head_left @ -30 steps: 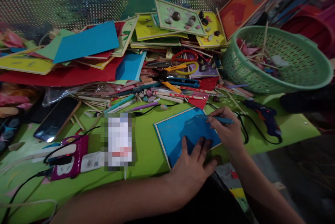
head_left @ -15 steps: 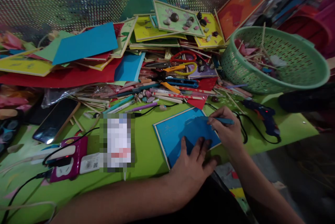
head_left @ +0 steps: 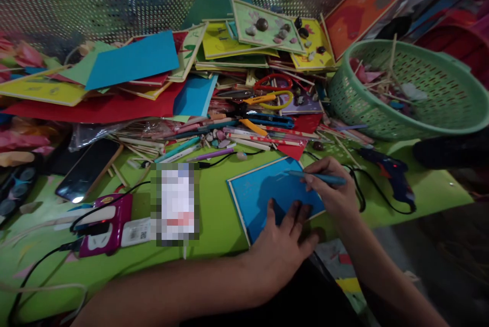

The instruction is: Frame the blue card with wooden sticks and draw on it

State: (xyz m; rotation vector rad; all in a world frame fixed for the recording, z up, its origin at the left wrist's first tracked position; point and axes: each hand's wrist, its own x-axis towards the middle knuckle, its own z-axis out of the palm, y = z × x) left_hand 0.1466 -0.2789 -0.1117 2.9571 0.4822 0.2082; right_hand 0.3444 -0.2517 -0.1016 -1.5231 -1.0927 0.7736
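Observation:
A blue card (head_left: 252,205) edged with thin pale sticks lies on the green table near its front edge. Faint light marks show on its upper left part. My left hand (head_left: 284,240) rests flat on the card's lower right, fingers spread. In my right hand (head_left: 336,189) is a blue pen (head_left: 324,178), pinched between thumb and fingers, its tip pointing left over the card's upper part. Whether the tip touches the card I cannot tell. Part of the card's lower and right edges is hidden under my hands.
A glue gun (head_left: 391,174) with a black cable lies right of the card, below a green basket (head_left: 412,123). Pens, sticks, stones and scissors (head_left: 273,82) are heaped behind. At left lie a dark phone (head_left: 89,171), a magenta power strip (head_left: 124,220) and a blurred-out screen (head_left: 178,205).
The whole view has shifted slightly, so things appear further right. My right hand has moved the pen tip a little left across the card. My left hand stays on the card.

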